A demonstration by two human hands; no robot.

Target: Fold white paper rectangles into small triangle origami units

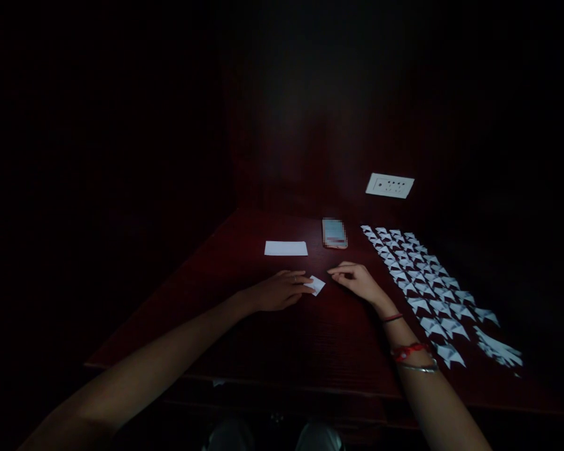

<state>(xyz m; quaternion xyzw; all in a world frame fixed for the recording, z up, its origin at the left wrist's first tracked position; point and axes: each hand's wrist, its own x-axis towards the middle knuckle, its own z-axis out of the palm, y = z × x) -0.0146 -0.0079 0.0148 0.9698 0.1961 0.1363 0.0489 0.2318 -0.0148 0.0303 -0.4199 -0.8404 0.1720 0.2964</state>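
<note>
- Small white paper square point(318, 285): partly under the slightly spread fingers of our left hand point(281, 291).
- Our right hand point(357, 281): fingers curled, near it; pinching, we cannot tell.

Wears a thin ring point(296, 278) on one finger of the left hand point(282, 290). Bears, up from the right hand point(357, 281), a slim dark-red band point(393, 317), a knotted bright-red bracelet point(410, 351) with a pale bead, and a silver bangle point(421, 368). Shows two rounded greyish shapes point(319, 437), knees or feet, dimly below the near edge of the counter point(319, 341).
</note>
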